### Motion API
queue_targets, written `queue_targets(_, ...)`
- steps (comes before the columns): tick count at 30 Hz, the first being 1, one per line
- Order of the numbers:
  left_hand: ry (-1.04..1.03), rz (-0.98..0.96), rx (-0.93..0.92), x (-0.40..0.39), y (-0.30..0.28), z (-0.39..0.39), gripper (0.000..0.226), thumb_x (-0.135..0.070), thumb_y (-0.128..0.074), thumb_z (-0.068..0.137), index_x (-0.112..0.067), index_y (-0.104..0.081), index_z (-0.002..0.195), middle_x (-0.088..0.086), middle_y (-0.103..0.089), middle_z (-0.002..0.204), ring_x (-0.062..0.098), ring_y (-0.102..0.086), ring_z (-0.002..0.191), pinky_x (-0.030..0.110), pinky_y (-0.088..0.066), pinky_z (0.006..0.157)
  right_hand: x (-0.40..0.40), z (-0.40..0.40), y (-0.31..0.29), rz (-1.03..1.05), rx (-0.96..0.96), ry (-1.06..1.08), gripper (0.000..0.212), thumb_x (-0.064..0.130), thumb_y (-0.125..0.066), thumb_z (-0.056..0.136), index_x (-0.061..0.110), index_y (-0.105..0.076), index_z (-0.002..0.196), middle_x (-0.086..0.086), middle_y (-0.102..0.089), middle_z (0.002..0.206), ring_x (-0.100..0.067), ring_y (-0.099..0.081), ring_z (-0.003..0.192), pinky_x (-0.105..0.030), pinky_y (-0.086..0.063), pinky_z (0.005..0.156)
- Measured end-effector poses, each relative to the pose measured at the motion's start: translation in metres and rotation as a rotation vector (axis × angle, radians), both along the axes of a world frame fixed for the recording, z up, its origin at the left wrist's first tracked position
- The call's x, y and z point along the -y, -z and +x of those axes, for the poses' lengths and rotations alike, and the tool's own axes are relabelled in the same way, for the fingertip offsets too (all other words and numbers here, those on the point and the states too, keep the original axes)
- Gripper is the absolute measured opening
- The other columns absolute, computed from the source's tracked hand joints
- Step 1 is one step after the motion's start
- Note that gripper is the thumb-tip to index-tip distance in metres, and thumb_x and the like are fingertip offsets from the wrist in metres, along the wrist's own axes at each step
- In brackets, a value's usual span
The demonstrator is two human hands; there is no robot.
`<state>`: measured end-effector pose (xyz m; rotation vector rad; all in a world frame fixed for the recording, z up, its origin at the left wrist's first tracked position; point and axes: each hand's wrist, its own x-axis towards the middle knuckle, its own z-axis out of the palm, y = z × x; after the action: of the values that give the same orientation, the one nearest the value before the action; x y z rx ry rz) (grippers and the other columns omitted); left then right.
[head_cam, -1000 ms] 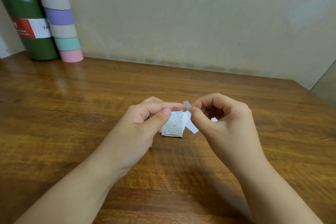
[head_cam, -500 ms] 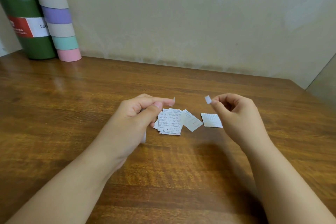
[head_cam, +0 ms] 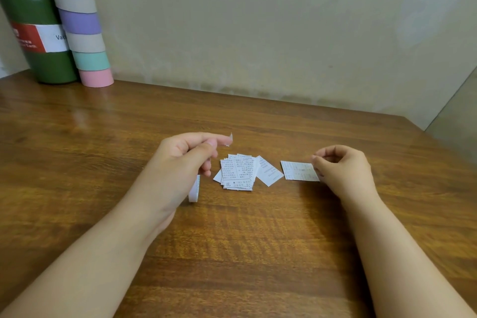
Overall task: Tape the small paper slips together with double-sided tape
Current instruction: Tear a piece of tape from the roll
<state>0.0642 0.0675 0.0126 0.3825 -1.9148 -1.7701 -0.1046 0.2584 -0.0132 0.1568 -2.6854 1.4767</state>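
A pile of several small printed paper slips (head_cam: 237, 173) lies on the wooden table (head_cam: 103, 162), with one slip (head_cam: 268, 171) fanned out to its right. A single slip (head_cam: 296, 170) lies apart, further right. My left hand (head_cam: 183, 162) grips a white double-sided tape roll (head_cam: 194, 188) in its curled fingers, and the loose tape end (head_cam: 229, 139) sticks to the raised index fingertip. My right hand (head_cam: 343, 170) has curled fingers, and its pinched fingertips touch the right edge of the single slip. The torn tape piece is hidden under them.
A green flask (head_cam: 38, 33) and a tall stack of pastel rolls (head_cam: 82, 26) stand at the back left against the wall. The table's right edge (head_cam: 444, 147) runs close behind my right hand.
My hands pulled apart and a small tape piece tore off. My right hand carried it right and down to the single slip. My left hand stayed with the roll.
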Motion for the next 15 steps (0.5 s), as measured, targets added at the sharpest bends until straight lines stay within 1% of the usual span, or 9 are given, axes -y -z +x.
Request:
queue_targets(1, -0.003, 0.002, 0.001, 0.000, 0.000, 0.000, 0.033, -0.009, -0.048, 0.095, -0.024, -0.077, 0.086, -0.010, -0.055, 0.068, 0.007, -0.047, 0.063, 0.017, -0.045, 0.063, 0.000, -0.001, 0.000, -0.016, -0.001, 0.005, 0.009, 0.020, -0.068, 0.085, 0.023, -0.067, 0.077, 0.002, -0.069, 0.076, -0.017, -0.066, 0.080, -0.039, -0.058, 0.074)
queue_targets(3, -0.008, 0.002, 0.007, 0.000, -0.001, 0.000, 0.033, -0.009, -0.048, 0.095, -0.024, -0.076, 0.087, -0.010, -0.055, 0.068, 0.007, -0.047, 0.064, 0.017, -0.045, 0.064, 0.000, -0.002, 0.001, -0.055, -0.006, 0.007, 0.010, 0.019, -0.065, 0.087, 0.025, -0.066, 0.080, 0.005, -0.070, 0.077, -0.016, -0.067, 0.085, -0.043, -0.058, 0.079)
queue_targets(6, -0.013, 0.006, 0.010, 0.001, -0.001, 0.001, 0.033, -0.009, -0.049, 0.095, -0.024, -0.076, 0.085, -0.009, -0.056, 0.069, 0.008, -0.048, 0.065, 0.018, -0.045, 0.063, 0.001, 0.002, 0.001, -0.060, -0.056, -0.034, 0.008, 0.020, -0.063, 0.090, 0.027, -0.066, 0.086, 0.007, -0.071, 0.075, -0.013, -0.067, 0.084, -0.041, -0.057, 0.081)
queue_targets(8, -0.016, 0.012, 0.011, 0.000, -0.002, 0.001, 0.032, -0.009, -0.049, 0.094, -0.023, -0.076, 0.085, -0.008, -0.056, 0.069, 0.008, -0.048, 0.065, 0.018, -0.045, 0.063, 0.005, 0.009, -0.001, -0.022, -0.118, -0.106, 0.008, 0.024, -0.063, 0.089, 0.027, -0.066, 0.082, 0.006, -0.070, 0.071, -0.012, -0.066, 0.078, -0.033, -0.055, 0.075)
queue_targets(10, -0.021, 0.018, 0.011, 0.000, -0.004, 0.002, 0.032, -0.009, -0.049, 0.094, -0.022, -0.076, 0.083, -0.009, -0.056, 0.068, 0.007, -0.048, 0.065, 0.017, -0.046, 0.062, 0.012, 0.019, -0.003, 0.051, -0.171, -0.190, 0.013, 0.027, -0.065, 0.089, 0.027, -0.066, 0.076, 0.006, -0.068, 0.070, -0.009, -0.063, 0.071, -0.022, -0.048, 0.064)
queue_targets(12, -0.024, 0.031, 0.003, 0.001, -0.005, 0.002, 0.032, -0.008, -0.049, 0.094, -0.021, -0.076, 0.083, -0.006, -0.055, 0.070, 0.008, -0.047, 0.065, 0.018, -0.046, 0.062, 0.020, 0.029, -0.002, 0.131, -0.230, -0.279, 0.013, 0.028, -0.067, 0.086, 0.029, -0.065, 0.074, 0.009, -0.066, 0.072, -0.005, -0.059, 0.069, -0.015, -0.041, 0.059)
queue_targets(13, -0.027, 0.033, 0.002, 0.001, -0.005, 0.002, 0.031, -0.008, -0.049, 0.094, -0.020, -0.076, 0.083, -0.005, -0.055, 0.071, 0.009, -0.047, 0.065, 0.019, -0.046, 0.062, 0.024, 0.034, 0.000, 0.170, -0.256, -0.331, 0.008, 0.028, -0.068, 0.085, 0.030, -0.066, 0.077, 0.013, -0.064, 0.074, -0.001, -0.057, 0.070, -0.011, -0.039, 0.060)
queue_targets(14, -0.031, 0.034, 0.004, 0.002, -0.005, 0.002, 0.031, -0.008, -0.050, 0.094, -0.021, -0.076, 0.083, -0.004, -0.056, 0.072, 0.009, -0.047, 0.065, 0.020, -0.046, 0.063, 0.029, 0.039, 0.001, 0.216, -0.279, -0.392, 0.002, 0.029, -0.068, 0.085, 0.031, -0.067, 0.085, 0.018, -0.062, 0.078, 0.003, -0.056, 0.074, -0.009, -0.037, 0.063)
queue_targets(15, -0.036, 0.035, 0.005, 0.002, -0.005, 0.001, 0.031, -0.009, -0.050, 0.094, -0.021, -0.076, 0.083, -0.004, -0.056, 0.072, 0.010, -0.048, 0.065, 0.021, -0.046, 0.064, 0.034, 0.044, 0.004, 0.276, -0.307, -0.451, 0.011, 0.031, -0.067, 0.085, 0.030, -0.068, 0.097, 0.023, -0.060, 0.086, 0.005, -0.054, 0.082, -0.009, -0.036, 0.070)
